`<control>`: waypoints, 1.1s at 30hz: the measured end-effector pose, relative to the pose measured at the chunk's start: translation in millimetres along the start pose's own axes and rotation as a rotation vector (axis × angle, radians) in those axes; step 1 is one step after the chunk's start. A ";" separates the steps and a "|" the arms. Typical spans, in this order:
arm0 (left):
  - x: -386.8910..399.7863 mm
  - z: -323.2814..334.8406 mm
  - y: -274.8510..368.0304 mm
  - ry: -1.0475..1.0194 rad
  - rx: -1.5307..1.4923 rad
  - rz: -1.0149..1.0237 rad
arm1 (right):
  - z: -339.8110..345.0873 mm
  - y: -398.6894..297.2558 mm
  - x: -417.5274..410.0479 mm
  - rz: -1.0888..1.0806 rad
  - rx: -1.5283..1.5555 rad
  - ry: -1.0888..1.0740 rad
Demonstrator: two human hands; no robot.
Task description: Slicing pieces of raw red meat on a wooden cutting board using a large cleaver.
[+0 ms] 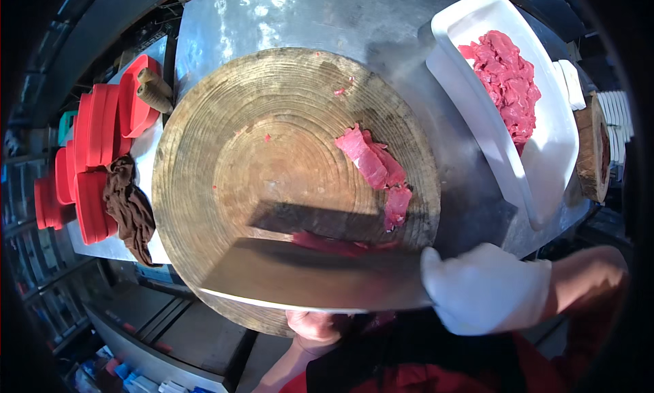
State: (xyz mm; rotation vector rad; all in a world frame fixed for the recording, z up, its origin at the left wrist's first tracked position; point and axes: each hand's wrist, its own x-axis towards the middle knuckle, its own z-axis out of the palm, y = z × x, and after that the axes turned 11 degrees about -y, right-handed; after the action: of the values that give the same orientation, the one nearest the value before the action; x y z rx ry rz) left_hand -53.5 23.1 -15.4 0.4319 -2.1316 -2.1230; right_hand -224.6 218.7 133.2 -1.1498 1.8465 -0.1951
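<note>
My right hand (pixel 480 288), in a white glove, grips a broad cleaver (pixel 317 275) at its handle end. The wide blade spans the near part of a round wooden chopping block (pixel 245 106), its bright edge facing me. My left hand (pixel 317 325) is at the block's near rim, its fingers hidden by the blade. A strip of raw red meat (pixel 332 243) shows along the blade's far side, partly covered. Farther right on the block lie raw meat slices (pixel 365 158) and a smaller piece (pixel 397 206).
To the right, a white plastic tub (pixel 549 183) contains a heap of cut meat (pixel 506 86). Red plastic trays (pixel 94 204), a brown cloth (pixel 127 209) and two cone-shaped spools (pixel 153 94) are at left. The metal table (pixel 317 14) extends beyond the block. Another wooden block (pixel 590 152) stands far right.
</note>
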 end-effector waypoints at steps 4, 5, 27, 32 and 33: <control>40.5 16.8 51.2 -0.098 0.553 0.264 | -11.9 -17.0 38.3 -0.069 0.268 0.162; 50.0 19.1 53.5 -0.067 0.695 0.388 | -19.5 -6.1 47.5 -0.110 0.260 0.073; 1.0 -2.4 14.5 -0.027 0.427 0.142 | 20.1 -2.1 -73.6 0.045 -0.184 0.071; -3.0 9.7 23.8 0.088 0.084 0.012 | 7.2 -0.4 -50.1 -0.046 -0.138 0.116; -0.7 15.1 33.7 0.080 -0.057 -0.021 | 3.7 -1.0 -42.7 -0.030 -0.047 0.067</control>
State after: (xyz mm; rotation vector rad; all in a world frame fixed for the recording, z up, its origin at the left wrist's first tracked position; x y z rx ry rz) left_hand -61.2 37.4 17.7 0.5256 -2.0271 -2.1341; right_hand -215.1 252.4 158.1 -1.2169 1.9026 -0.2103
